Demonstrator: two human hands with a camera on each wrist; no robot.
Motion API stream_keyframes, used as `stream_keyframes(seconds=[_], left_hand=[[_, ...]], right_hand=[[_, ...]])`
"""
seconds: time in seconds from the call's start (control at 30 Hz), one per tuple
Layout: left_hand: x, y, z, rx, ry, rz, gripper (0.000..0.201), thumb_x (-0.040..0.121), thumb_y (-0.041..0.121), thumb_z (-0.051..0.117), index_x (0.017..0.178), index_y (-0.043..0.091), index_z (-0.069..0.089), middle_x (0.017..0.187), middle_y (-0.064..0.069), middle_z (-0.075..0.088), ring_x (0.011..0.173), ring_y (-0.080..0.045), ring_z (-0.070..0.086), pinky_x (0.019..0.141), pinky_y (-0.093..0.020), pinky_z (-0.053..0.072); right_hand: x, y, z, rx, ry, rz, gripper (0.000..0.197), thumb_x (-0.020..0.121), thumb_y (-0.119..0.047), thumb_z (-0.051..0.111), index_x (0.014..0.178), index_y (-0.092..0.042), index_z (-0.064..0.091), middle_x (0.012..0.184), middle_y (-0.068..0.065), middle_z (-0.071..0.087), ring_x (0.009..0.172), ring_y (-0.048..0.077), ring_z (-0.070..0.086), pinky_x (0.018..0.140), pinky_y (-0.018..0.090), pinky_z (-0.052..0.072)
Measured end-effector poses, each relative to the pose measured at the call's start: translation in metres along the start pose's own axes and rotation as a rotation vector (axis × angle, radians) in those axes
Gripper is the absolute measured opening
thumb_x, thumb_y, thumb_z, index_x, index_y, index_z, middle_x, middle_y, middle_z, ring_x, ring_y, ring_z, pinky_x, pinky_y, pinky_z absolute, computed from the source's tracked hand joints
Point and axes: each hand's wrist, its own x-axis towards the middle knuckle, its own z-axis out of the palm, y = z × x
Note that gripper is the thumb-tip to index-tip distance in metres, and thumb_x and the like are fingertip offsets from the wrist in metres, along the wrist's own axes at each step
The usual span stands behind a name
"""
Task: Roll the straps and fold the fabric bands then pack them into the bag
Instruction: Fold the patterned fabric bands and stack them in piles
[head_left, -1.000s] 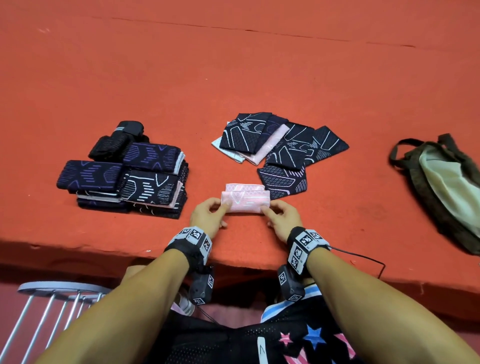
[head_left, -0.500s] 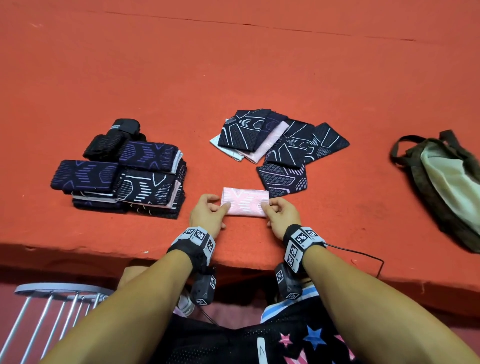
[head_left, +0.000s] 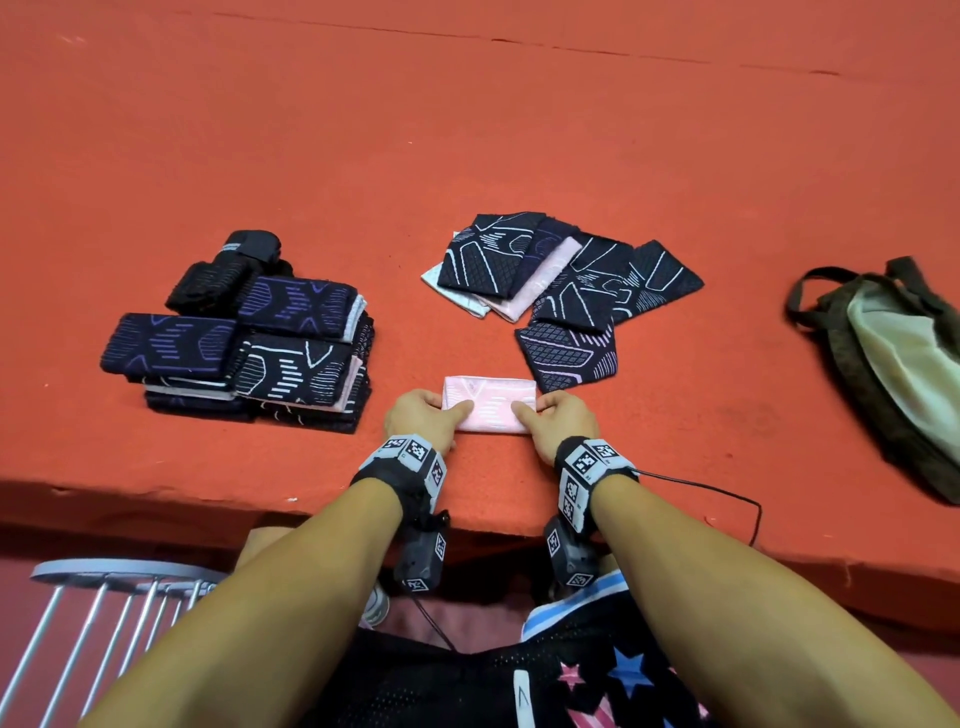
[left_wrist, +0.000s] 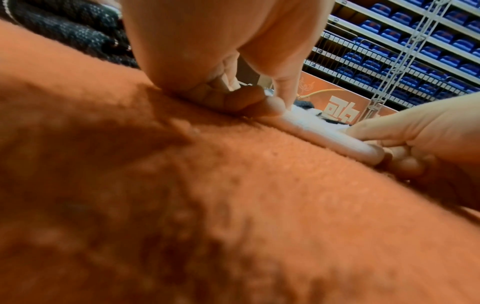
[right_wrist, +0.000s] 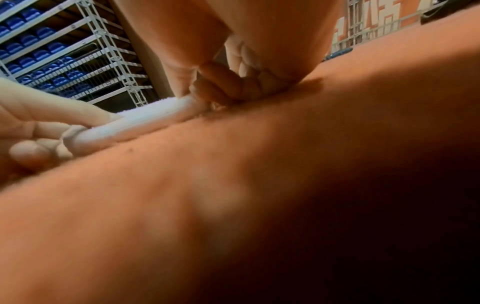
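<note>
A pink fabric band (head_left: 491, 408), folded into a flat rectangle, lies on the orange table (head_left: 467, 130) near its front edge. My left hand (head_left: 431, 415) pinches its left end and my right hand (head_left: 550, 418) pinches its right end, thumbs on top. The left wrist view shows the band (left_wrist: 324, 131) low on the felt between my left hand (left_wrist: 221, 92) and my right hand (left_wrist: 415, 144). In the right wrist view the band (right_wrist: 142, 121) runs from my right hand (right_wrist: 228, 86) to my left hand (right_wrist: 39, 127). The olive bag (head_left: 893, 364) lies at the far right.
A stack of folded dark bands (head_left: 249, 353) with rolled black straps (head_left: 223, 275) behind it sits at the left. A loose pile of flat bands (head_left: 561, 291) lies just beyond the pink one. A cable (head_left: 727, 488) trails over the table edge; a metal stool (head_left: 104, 597) stands below left.
The pink band's upper layer, offset from the lower one a second ago, now lies flat and squared up. Both thumbs have slid inward across its top.
</note>
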Motion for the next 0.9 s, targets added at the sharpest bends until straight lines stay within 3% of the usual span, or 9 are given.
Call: stream_keyframes(seconds=[0.13, 0.2, 0.33, 0.43, 0.5, 0.6, 0.7, 0.9], left_hand=[[-0.004, 0.002, 0.002, 0.057, 0.014, 0.03, 0.025, 0.079, 0.044, 0.076, 0.08, 0.023, 0.063, 0.078, -0.002, 0.072, 0.077, -0.023, 0.069, 0.076, -0.035, 0.056], [-0.009, 0.004, 0.001, 0.071, 0.008, 0.072, 0.022, 0.081, 0.043, 0.073, 0.085, 0.026, 0.06, 0.087, -0.003, 0.07, 0.079, -0.023, 0.068, 0.075, -0.034, 0.054], [-0.02, 0.014, -0.014, -0.059, 0.004, 0.129, 0.021, 0.09, 0.031, 0.07, 0.094, 0.021, 0.051, 0.077, -0.004, 0.069, 0.051, -0.019, 0.067, 0.055, -0.033, 0.057], [-0.024, 0.022, -0.042, -0.093, 0.067, 0.242, 0.031, 0.089, 0.026, 0.07, 0.094, 0.024, 0.04, 0.073, -0.003, 0.061, 0.055, -0.03, 0.065, 0.057, -0.041, 0.055], [-0.025, 0.027, -0.07, -0.053, 0.136, 0.35, 0.031, 0.088, 0.026, 0.068, 0.089, 0.026, 0.037, 0.074, -0.002, 0.057, 0.067, -0.032, 0.06, 0.065, -0.042, 0.049], [-0.02, 0.027, -0.122, -0.022, 0.233, 0.421, 0.023, 0.089, 0.022, 0.066, 0.085, 0.02, 0.044, 0.077, -0.001, 0.06, 0.075, -0.033, 0.056, 0.071, -0.04, 0.044], [-0.013, 0.016, -0.171, 0.028, 0.33, 0.373, 0.014, 0.091, 0.023, 0.064, 0.089, 0.021, 0.051, 0.085, -0.002, 0.066, 0.078, -0.031, 0.058, 0.073, -0.039, 0.046], [0.003, -0.009, -0.215, 0.151, 0.413, 0.251, 0.011, 0.092, 0.029, 0.06, 0.089, 0.031, 0.049, 0.082, -0.001, 0.066, 0.069, -0.028, 0.059, 0.062, -0.037, 0.047]], right_hand=[[-0.002, -0.005, -0.002, 0.038, -0.048, -0.005, 0.028, 0.083, -0.037, 0.075, 0.077, -0.023, 0.052, 0.068, -0.008, 0.057, 0.07, 0.018, 0.056, 0.066, 0.028, 0.041], [-0.007, -0.009, -0.006, 0.062, -0.058, -0.027, 0.025, 0.084, -0.031, 0.074, 0.079, -0.022, 0.05, 0.069, -0.007, 0.056, 0.069, 0.018, 0.054, 0.065, 0.028, 0.039], [-0.016, -0.022, -0.011, 0.171, -0.055, -0.098, 0.031, 0.086, -0.024, 0.073, 0.093, -0.025, 0.042, 0.074, -0.005, 0.056, 0.067, 0.021, 0.058, 0.067, 0.033, 0.047], [-0.022, -0.042, -0.011, 0.215, -0.073, -0.262, 0.04, 0.084, -0.02, 0.069, 0.105, -0.038, 0.041, 0.079, 0.0, 0.064, 0.067, 0.027, 0.065, 0.068, 0.042, 0.057], [-0.025, -0.066, -0.006, 0.204, -0.098, -0.376, 0.037, 0.083, -0.023, 0.066, 0.105, -0.046, 0.048, 0.083, -0.004, 0.063, 0.065, 0.021, 0.063, 0.068, 0.041, 0.057], [-0.032, -0.114, 0.014, 0.305, -0.128, -0.463, 0.031, 0.086, -0.018, 0.065, 0.101, -0.043, 0.055, 0.09, 0.004, 0.063, 0.056, 0.011, 0.058, 0.061, 0.035, 0.054], [-0.046, -0.156, 0.042, 0.403, -0.236, -0.491, 0.021, 0.093, -0.013, 0.063, 0.103, -0.032, 0.059, 0.091, 0.008, 0.061, 0.045, 0.008, 0.058, 0.049, 0.031, 0.052], [-0.068, -0.197, 0.091, 0.447, -0.32, -0.449, 0.015, 0.097, -0.012, 0.06, 0.109, -0.021, 0.06, 0.075, 0.005, 0.055, 0.044, 0.012, 0.061, 0.046, 0.026, 0.052]])
